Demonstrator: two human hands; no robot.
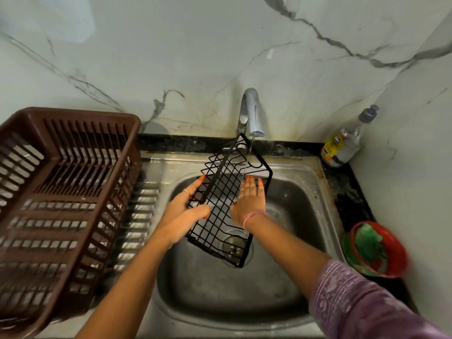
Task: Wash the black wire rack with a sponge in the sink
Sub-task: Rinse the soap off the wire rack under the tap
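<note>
Left grip point(186, 206) pinching gridded black wire rack point(230, 196)

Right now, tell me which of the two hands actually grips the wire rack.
The left hand: its thumb and fingers wrap the black wire rack at its left edge. The right hand only lies flat, fingers straight, against the mesh.

I read this as home kitchen, sink corner. Stainless sink point(315, 192) set in dark stone worktop point(347, 192); chrome tap point(250, 111) at back edge, thin water stream running. Marble-look wall panels point(171, 57) behind and at right. Brown plastic dish basket point(61, 182) on drainboard at left. Pump bottle point(347, 140) in back right corner; red bowl point(391, 245) with green scrubber point(367, 243) at right edge.
</note>
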